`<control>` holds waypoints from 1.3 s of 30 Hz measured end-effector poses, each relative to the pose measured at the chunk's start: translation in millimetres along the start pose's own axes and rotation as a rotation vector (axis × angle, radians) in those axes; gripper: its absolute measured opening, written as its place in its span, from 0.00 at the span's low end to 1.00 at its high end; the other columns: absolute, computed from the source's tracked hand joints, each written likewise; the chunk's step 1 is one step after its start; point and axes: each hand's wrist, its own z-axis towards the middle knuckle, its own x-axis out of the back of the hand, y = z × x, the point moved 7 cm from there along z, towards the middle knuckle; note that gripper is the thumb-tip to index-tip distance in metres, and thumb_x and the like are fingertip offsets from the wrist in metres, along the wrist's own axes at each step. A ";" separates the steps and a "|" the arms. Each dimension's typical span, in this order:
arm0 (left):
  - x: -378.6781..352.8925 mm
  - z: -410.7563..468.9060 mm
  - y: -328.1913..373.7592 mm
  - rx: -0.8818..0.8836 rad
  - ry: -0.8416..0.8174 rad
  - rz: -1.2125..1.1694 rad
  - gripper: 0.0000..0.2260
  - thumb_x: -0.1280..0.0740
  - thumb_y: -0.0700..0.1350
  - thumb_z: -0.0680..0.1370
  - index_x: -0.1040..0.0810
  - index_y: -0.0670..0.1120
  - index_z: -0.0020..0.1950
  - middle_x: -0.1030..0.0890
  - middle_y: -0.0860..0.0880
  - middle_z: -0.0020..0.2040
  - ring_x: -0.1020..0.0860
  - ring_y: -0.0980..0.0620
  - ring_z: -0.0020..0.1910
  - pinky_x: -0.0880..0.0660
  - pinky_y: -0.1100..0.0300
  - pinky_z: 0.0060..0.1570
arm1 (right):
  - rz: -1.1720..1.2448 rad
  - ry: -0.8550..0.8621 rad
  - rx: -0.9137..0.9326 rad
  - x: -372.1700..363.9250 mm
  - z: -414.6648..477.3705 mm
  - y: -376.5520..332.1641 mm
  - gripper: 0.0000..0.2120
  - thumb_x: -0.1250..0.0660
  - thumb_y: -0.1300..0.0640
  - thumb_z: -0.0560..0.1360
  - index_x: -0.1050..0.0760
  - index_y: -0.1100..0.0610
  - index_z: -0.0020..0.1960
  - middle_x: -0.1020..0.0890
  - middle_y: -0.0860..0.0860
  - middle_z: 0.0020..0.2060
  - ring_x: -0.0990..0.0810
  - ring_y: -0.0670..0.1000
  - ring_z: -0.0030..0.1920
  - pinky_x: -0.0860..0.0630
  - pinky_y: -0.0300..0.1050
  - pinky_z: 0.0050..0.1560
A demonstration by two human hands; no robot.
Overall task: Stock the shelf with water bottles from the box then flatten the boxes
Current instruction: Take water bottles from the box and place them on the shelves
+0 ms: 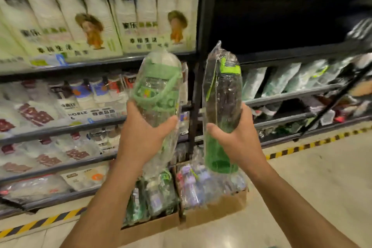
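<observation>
My left hand (144, 137) grips a clear water bottle with a green lid and strap (158, 90), wrapped in plastic and held upright. My right hand (237, 137) grips a second wrapped bottle with a bright green cap and green base (222, 94), also upright. Both are raised in front of the black shelving. Below my hands, two open cardboard boxes stand on the floor: the left box (153, 227) and the right box (217, 209), each holding several more wrapped bottles. Wrapped green bottles lie on the right-hand shelf (281, 80).
The black shelf upright (198, 66) divides the two bays. The left bay holds tissue packs above and packaged goods below. The right bay's upper shelf (281, 26) is dark. Yellow-black hazard tape (314, 144) marks the floor along the shelf base.
</observation>
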 end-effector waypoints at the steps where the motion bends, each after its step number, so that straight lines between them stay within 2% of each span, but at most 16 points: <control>1: -16.4 1.0 27.5 -0.047 -0.016 -0.040 0.34 0.20 0.60 0.68 0.40 0.68 0.63 0.27 0.80 0.52 0.27 0.82 0.48 0.31 0.75 0.44 | 0.005 0.037 0.027 30.7 3.0 -6.3 0.30 0.20 0.46 0.71 0.34 0.39 0.65 0.22 0.26 0.52 0.21 0.30 0.52 0.28 0.22 0.45; 4: -70.2 -3.3 105.9 -0.161 -0.043 -0.134 0.38 0.20 0.61 0.65 0.34 0.60 0.70 0.20 0.65 0.60 0.19 0.64 0.57 0.24 0.64 0.56 | 0.009 0.119 0.080 121.5 12.5 -16.1 0.34 0.21 0.43 0.71 0.35 0.45 0.69 0.22 0.29 0.53 0.22 0.31 0.54 0.26 0.25 0.48; 5: -89.0 -8.1 130.7 -0.194 -0.041 -0.159 0.39 0.21 0.63 0.64 0.34 0.60 0.70 0.20 0.63 0.61 0.19 0.63 0.58 0.24 0.62 0.57 | 0.011 0.145 0.083 152.3 14.9 -17.5 0.37 0.22 0.42 0.70 0.36 0.46 0.72 0.21 0.32 0.55 0.21 0.34 0.55 0.24 0.29 0.51; 9: -167.9 -27.0 216.9 -0.309 -0.064 -0.267 0.35 0.21 0.65 0.63 0.35 0.72 0.64 0.22 0.72 0.59 0.23 0.72 0.58 0.27 0.73 0.52 | -0.015 0.226 0.121 269.8 24.0 -22.8 0.43 0.23 0.37 0.66 0.38 0.47 0.74 0.19 0.38 0.60 0.19 0.40 0.60 0.20 0.47 0.62; 12: -227.6 -37.4 269.6 -0.361 -0.124 -0.359 0.37 0.20 0.62 0.65 0.34 0.67 0.69 0.22 0.69 0.61 0.22 0.69 0.60 0.26 0.68 0.55 | -0.037 0.280 0.146 345.0 29.5 -23.8 0.49 0.24 0.33 0.63 0.41 0.48 0.77 0.23 0.44 0.66 0.22 0.47 0.66 0.23 0.55 0.68; 16: -297.1 -40.7 331.9 -0.419 -0.176 -0.428 0.37 0.19 0.60 0.65 0.33 0.63 0.69 0.20 0.63 0.63 0.21 0.64 0.61 0.24 0.60 0.59 | -0.034 0.357 0.173 428.8 42.6 -20.1 0.48 0.23 0.35 0.64 0.42 0.45 0.77 0.23 0.41 0.66 0.22 0.43 0.65 0.23 0.54 0.67; 19: -347.7 -31.5 369.0 -0.462 -0.224 -0.499 0.35 0.18 0.53 0.67 0.32 0.60 0.68 0.19 0.62 0.61 0.20 0.63 0.61 0.22 0.65 0.57 | -0.048 0.411 0.197 481.2 63.4 -11.7 0.48 0.23 0.35 0.66 0.41 0.47 0.77 0.22 0.41 0.65 0.21 0.43 0.64 0.22 0.53 0.67; 20: -363.6 -26.0 378.9 -0.476 -0.235 -0.512 0.34 0.18 0.53 0.67 0.32 0.61 0.68 0.19 0.64 0.61 0.20 0.63 0.61 0.22 0.68 0.56 | -0.051 0.432 0.205 496.8 72.2 -8.4 0.47 0.23 0.36 0.66 0.41 0.47 0.77 0.22 0.41 0.64 0.21 0.42 0.63 0.22 0.50 0.66; 22: -395.0 -12.2 395.9 -0.502 -0.249 -0.520 0.35 0.19 0.55 0.66 0.32 0.63 0.67 0.20 0.67 0.60 0.20 0.66 0.60 0.23 0.68 0.55 | -0.040 0.469 0.224 525.8 93.7 -0.9 0.43 0.22 0.38 0.67 0.38 0.47 0.75 0.20 0.35 0.59 0.20 0.37 0.59 0.21 0.36 0.59; 23: -410.5 -2.9 401.9 -0.504 -0.252 -0.529 0.36 0.19 0.57 0.65 0.32 0.62 0.68 0.20 0.68 0.60 0.20 0.65 0.60 0.22 0.65 0.56 | -0.034 0.479 0.232 538.7 106.9 3.1 0.39 0.21 0.41 0.68 0.36 0.45 0.72 0.20 0.32 0.56 0.20 0.35 0.57 0.22 0.30 0.54; 25: -443.9 19.8 413.4 -0.498 -0.257 -0.571 0.37 0.18 0.57 0.65 0.32 0.61 0.69 0.20 0.65 0.62 0.19 0.63 0.61 0.23 0.57 0.61 | -0.034 0.490 0.242 563.8 137.5 11.3 0.33 0.20 0.46 0.70 0.35 0.42 0.68 0.21 0.27 0.54 0.20 0.32 0.54 0.25 0.23 0.48; 29: -515.2 73.5 444.2 -0.532 -0.262 -0.635 0.36 0.17 0.54 0.66 0.30 0.59 0.69 0.18 0.60 0.62 0.18 0.60 0.61 0.23 0.51 0.63 | -0.068 0.523 0.281 613.0 209.3 24.9 0.35 0.20 0.49 0.71 0.35 0.49 0.71 0.21 0.27 0.51 0.19 0.32 0.52 0.26 0.23 0.46; 31: -547.5 106.6 460.3 -0.539 -0.253 -0.641 0.37 0.17 0.56 0.66 0.30 0.57 0.70 0.18 0.59 0.63 0.19 0.59 0.62 0.23 0.49 0.64 | -0.076 0.535 0.290 638.0 248.6 30.0 0.34 0.20 0.50 0.71 0.35 0.48 0.70 0.20 0.28 0.51 0.18 0.33 0.52 0.25 0.24 0.47; 35: -607.2 173.2 490.9 -0.527 -0.253 -0.614 0.39 0.17 0.65 0.62 0.31 0.64 0.68 0.18 0.61 0.63 0.19 0.58 0.62 0.21 0.45 0.62 | -0.089 0.561 0.339 684.2 329.7 37.5 0.35 0.20 0.48 0.70 0.35 0.48 0.71 0.21 0.28 0.51 0.18 0.34 0.52 0.25 0.24 0.46; 39: -653.8 222.0 519.8 -0.539 -0.244 -0.612 0.36 0.17 0.60 0.63 0.30 0.66 0.67 0.19 0.60 0.64 0.19 0.57 0.64 0.24 0.45 0.66 | -0.055 0.553 0.371 712.7 404.5 52.9 0.38 0.20 0.48 0.70 0.36 0.53 0.73 0.21 0.29 0.51 0.21 0.31 0.52 0.27 0.23 0.47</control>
